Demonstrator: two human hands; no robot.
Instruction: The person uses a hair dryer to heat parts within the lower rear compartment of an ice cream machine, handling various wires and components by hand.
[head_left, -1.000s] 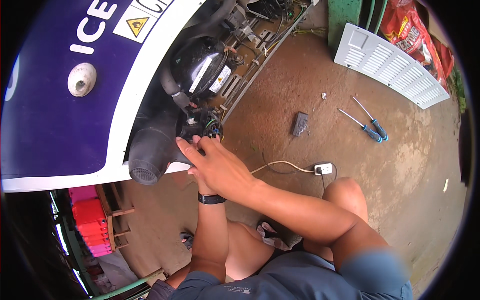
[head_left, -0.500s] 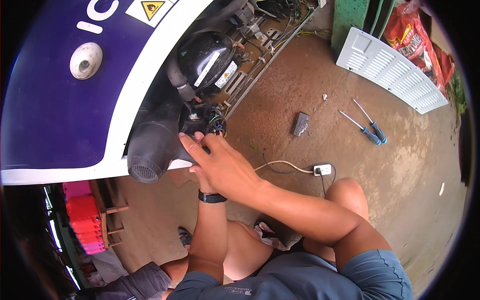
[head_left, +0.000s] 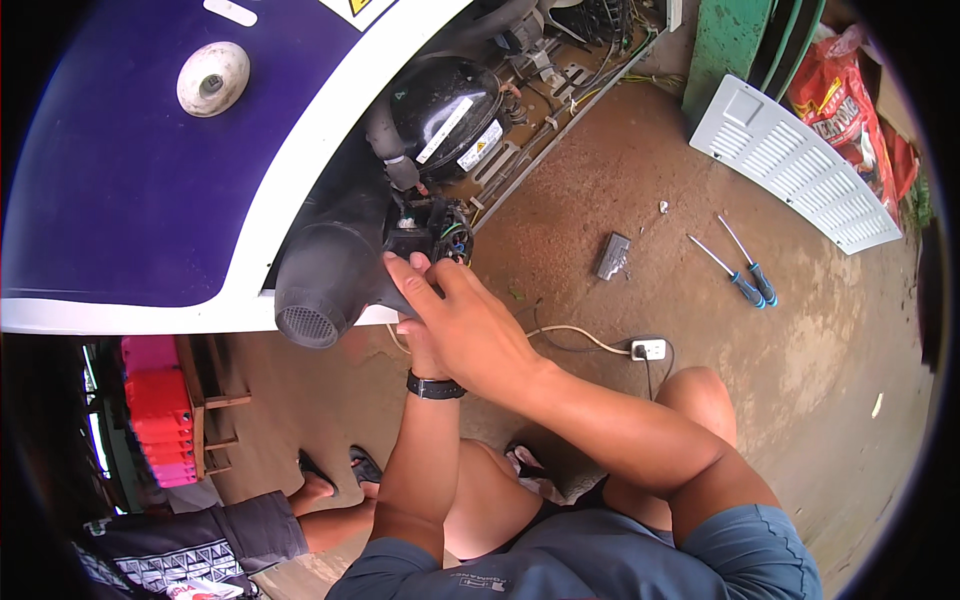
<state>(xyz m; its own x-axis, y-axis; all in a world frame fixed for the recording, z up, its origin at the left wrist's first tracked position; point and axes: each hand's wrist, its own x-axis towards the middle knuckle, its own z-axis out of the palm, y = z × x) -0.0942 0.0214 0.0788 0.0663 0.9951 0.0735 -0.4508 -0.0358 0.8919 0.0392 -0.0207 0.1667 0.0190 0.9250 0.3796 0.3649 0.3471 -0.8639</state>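
Near the smooth purple box (head_left: 130, 200), we see more of another person (head_left: 262, 530) than before. Our black dryer (head_left: 325, 262), round and mesh-ended, is by the box. Our right fingers (head_left: 420, 290) curl closed over its handle (head_left: 377, 291); our left hand's (head_left: 426, 352) grip we can't tell.

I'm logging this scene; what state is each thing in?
Hair dryer: held by its handle; on or off unclear.
Right hand: gripping the handle.
Left hand: partly hidden beneath.
Black wristband: fastened.
Compressor: exposed.
Vented panel: detached.
Two screwdrivers: lying side by side.
Extension socket: plug inserted.
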